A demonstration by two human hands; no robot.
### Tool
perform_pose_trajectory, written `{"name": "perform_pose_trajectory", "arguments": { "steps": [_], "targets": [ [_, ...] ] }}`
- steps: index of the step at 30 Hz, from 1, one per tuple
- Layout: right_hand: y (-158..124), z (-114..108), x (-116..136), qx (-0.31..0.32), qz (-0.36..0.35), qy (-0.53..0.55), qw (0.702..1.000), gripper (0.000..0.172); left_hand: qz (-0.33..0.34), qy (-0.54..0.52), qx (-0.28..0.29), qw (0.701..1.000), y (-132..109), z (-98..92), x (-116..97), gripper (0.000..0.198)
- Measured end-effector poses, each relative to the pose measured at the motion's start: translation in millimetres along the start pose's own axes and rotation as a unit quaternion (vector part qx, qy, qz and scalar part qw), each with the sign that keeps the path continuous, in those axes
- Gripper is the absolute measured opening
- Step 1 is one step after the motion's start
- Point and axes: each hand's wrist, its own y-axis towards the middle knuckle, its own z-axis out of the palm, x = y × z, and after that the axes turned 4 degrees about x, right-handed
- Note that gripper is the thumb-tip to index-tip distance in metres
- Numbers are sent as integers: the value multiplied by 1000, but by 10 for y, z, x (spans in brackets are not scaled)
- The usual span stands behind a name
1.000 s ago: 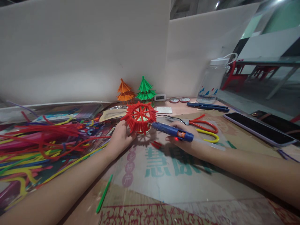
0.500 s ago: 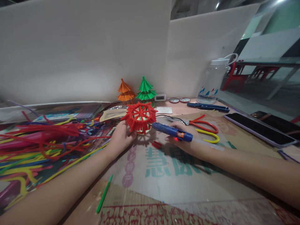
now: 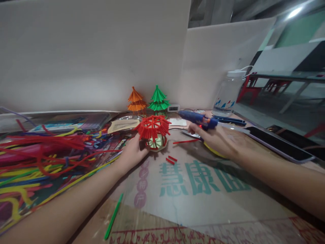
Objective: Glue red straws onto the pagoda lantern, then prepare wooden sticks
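Observation:
My left hand is closed on the lower left side of a small red pavilion model, built from pipe cleaners with a pale round base. My right hand grips a blue glue gun, raised over the table with its nozzle pointing left and a clear glue stick at its back. Two short red pipe cleaner pieces lie in front of the model. A longer red strip lies to its right, and scissors with a yellow handle are partly covered by my right hand.
Orange and green pavilion models stand at the back wall. Many coloured pipe cleaners cover the left side. A water bottle, dark blue pliers and a phone are at the right. One green strip lies in front.
My right hand has lifted the glue gun up and to the right, away from the red model. The model has tilted so its pale base shows; my left hand still holds it.

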Motion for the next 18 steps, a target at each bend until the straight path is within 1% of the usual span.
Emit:
{"name": "perform_pose_trajectory", "arguments": {
  "steps": [1, 2, 3, 4, 6, 8, 11, 15, 18],
  "targets": [
    [126, -46, -48, -5, 10, -14, 1000, 31, 2, -5, 2, 1000, 2, 3, -6, 37],
    [262, -86, -110, 23, 43, -52, 997, 31, 2, -9, 3, 1000, 3, 7, -9, 37],
    [401, -118, -181, 41, 92, -104, 989, 30, 1, -12, 4, 1000, 3, 10, -10, 37],
    [536, -141, -259, 60, 149, -159, 974, 30, -1, -13, 5, 1000, 4, 12, -7, 37],
    [766, -157, -420, 65, 189, -193, 961, 27, -7, -11, 7, 1000, 4, 15, 1, 37],
    [922, -137, -563, 69, 204, -205, 955, 25, -9, -9, 9, 1000, 5, 15, 5, 36],
    [1025, -63, -725, 87, 222, -214, 947, 25, -3, -9, 12, 1000, 10, 9, -5, 37],
    [1038, -24, -858, 117, 225, -237, 938, 30, 2, -7, 12, 1000, 13, 2, -18, 38],
    [992, -116, -895, 124, 199, -276, 932, 38, -5, -8, 14, 1000, 14, 0, -12, 41]
  ]
}}
